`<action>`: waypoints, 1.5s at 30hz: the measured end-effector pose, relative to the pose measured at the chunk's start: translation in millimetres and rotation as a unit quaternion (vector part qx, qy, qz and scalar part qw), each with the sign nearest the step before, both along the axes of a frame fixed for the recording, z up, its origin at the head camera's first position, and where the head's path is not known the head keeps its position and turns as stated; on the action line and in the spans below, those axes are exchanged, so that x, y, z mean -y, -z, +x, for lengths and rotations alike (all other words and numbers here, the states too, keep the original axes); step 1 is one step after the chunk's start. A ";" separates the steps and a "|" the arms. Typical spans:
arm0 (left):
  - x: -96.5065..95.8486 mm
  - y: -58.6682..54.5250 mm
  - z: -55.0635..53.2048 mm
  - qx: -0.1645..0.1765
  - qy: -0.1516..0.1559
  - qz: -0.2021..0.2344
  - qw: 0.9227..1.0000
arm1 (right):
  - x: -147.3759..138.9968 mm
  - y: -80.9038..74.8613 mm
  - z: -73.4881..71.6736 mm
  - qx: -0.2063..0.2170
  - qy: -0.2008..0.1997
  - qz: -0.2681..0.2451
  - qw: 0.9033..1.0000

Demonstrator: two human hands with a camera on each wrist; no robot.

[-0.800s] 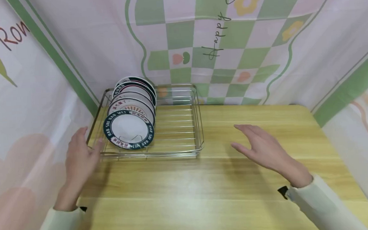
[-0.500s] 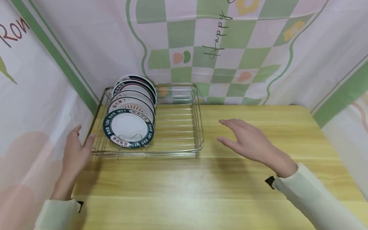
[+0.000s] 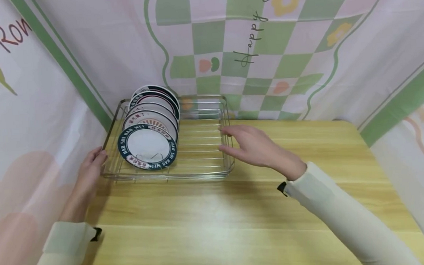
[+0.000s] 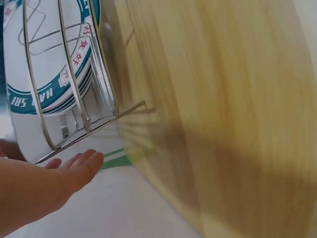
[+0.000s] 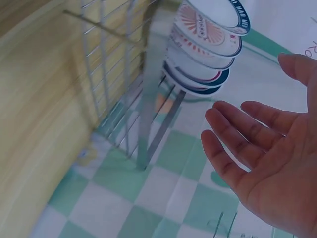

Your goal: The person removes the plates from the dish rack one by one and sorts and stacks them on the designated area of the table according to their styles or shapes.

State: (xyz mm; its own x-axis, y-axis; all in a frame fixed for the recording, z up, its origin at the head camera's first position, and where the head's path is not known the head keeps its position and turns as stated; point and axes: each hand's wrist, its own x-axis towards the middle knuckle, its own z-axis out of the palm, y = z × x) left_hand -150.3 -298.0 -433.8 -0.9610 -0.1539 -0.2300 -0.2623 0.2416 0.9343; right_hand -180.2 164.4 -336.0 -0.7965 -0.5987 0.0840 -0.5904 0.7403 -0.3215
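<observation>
A metal wire dish rack (image 3: 203, 175) stands on the table, with several round plates (image 3: 147, 146) lined up upright in its left half. The front plate has a dark teal rim with white lettering. At the rack's left side, my left hand (image 3: 88, 170) holds the rim, thumb and fingers close together there. Its fingers (image 4: 84, 166) lie along the outer side wires in the left wrist view. My right hand (image 3: 254, 146) is at the rack's right side, thumb and fingers spread apart. In the right wrist view, the palm and fingers (image 5: 242, 139) are uncurled and hold nothing.
The light wooden table (image 3: 210, 226) extends in front of the rack and to its right. A printed cloth (image 3: 208, 37) with green checks hangs right behind the rack. More white cloth (image 3: 32, 119) hangs close on the left side.
My right hand has moved left to the rack's right side. The left hand has drawn its thumb and fingers together at the left rim. Rack and plates look almost unmoved.
</observation>
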 end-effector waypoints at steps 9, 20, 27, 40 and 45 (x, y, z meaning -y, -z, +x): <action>11.0 12.0 -1.9 -0.006 0.017 0.244 0.970 | 44.7 -20.3 -19.9 0.036 -0.043 0.002 0.998; 9.8 14.3 -8.9 0.032 0.052 0.314 0.947 | 90.6 -39.5 -42.3 0.070 -0.073 0.032 0.994; 9.4 18.0 -10.0 0.038 0.058 0.290 0.954 | 121.3 -30.4 -62.9 0.110 -0.087 0.044 0.989; 10.2 19.6 -8.0 0.032 0.072 0.296 0.952 | 170.4 -4.2 -79.2 0.109 -0.106 0.082 0.985; 11.0 20.7 -5.7 0.027 0.074 0.294 0.953 | 181.2 1.2 -79.3 0.131 -0.105 0.093 0.981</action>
State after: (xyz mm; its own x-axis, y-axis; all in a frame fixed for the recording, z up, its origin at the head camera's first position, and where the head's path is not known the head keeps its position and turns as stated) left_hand -156.0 -309.0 -454.5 -0.9466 0.1530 -0.2839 -0.3171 -0.2813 0.9057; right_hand -259.5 -16.8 -337.2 -0.6334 -0.7377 -0.2336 -0.6511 0.6712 -0.3543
